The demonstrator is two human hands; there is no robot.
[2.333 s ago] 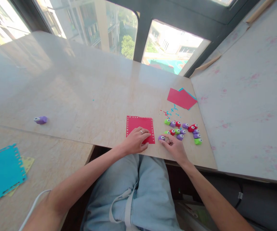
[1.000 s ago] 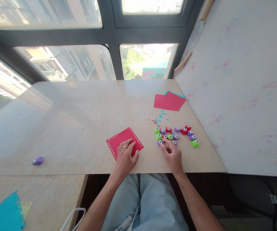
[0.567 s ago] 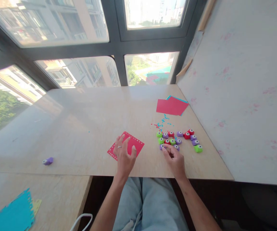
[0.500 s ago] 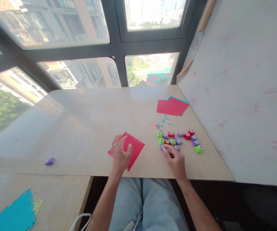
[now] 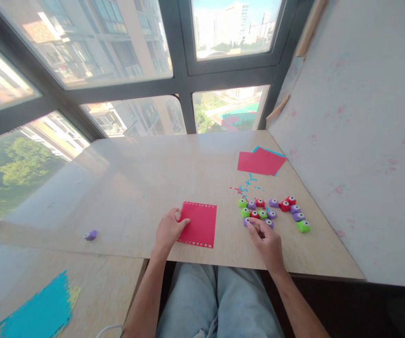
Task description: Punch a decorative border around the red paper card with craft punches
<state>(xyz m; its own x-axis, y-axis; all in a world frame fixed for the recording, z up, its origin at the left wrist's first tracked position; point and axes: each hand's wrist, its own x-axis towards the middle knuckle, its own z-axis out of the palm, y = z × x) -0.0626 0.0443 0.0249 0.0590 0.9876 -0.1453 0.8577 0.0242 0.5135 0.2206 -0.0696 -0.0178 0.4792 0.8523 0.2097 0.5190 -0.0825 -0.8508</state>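
Observation:
A red paper square (image 5: pixel 199 224) with punched holes along its top and bottom edges lies flat near the table's front edge. My left hand (image 5: pixel 168 230) rests on its left edge, fingers curled over the paper. My right hand (image 5: pixel 266 239) sits at the near side of a cluster of small craft punches (image 5: pixel 274 212) in green, purple and red. Its fingertips pinch a purple punch (image 5: pixel 247 220) at the cluster's front left.
A stack of red and blue paper sheets (image 5: pixel 260 161) lies at the back right, with red and blue paper confetti (image 5: pixel 247 184) scattered before it. A lone purple punch (image 5: pixel 90 234) sits far left. A blue punched sheet (image 5: pixel 37 311) lies on the lower table. A white board (image 5: pixel 357 141) rises on the right.
My left hand has turned the red square from a diamond angle to lie straight, and now holds its left edge. My right hand has stayed at the punches. The view has tilted upward.

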